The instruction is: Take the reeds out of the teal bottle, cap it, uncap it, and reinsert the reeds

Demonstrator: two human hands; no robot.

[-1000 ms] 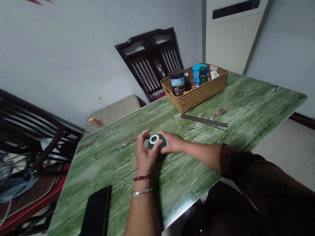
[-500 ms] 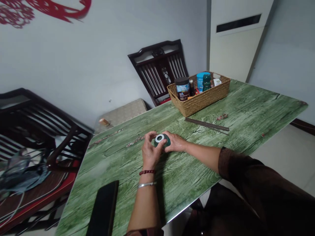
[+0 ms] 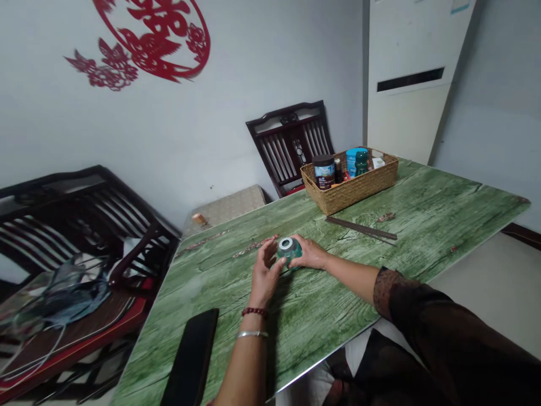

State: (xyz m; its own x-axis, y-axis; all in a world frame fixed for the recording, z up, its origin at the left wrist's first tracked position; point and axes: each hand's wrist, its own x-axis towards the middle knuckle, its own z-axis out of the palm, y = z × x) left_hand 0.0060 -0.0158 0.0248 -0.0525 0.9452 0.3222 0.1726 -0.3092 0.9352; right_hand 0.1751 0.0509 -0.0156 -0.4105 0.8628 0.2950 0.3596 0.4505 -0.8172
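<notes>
A small round green roll with a white ring on top (image 3: 288,248) rests on the green wood-grain table (image 3: 380,254). My left hand (image 3: 264,274) curls its fingers against the roll's near left side. From the right, my right hand (image 3: 310,254) cups it, the forearm lying flat on the table. Both hands hold the roll between them. On my left wrist sit a dark red bead bracelet and a silver bangle.
A woven basket (image 3: 350,189) of jars and bottles stands at the table's far side, with dark sticks (image 3: 360,228) lying before it. A black phone (image 3: 192,358) lies near the front left edge. Dark wooden chairs (image 3: 291,144) stand behind and to the left, one heaped with cables.
The camera has tilted up, so a red paper cutting on the wall has come into sight. My hands stay on the roll, which has turned slightly between them.
</notes>
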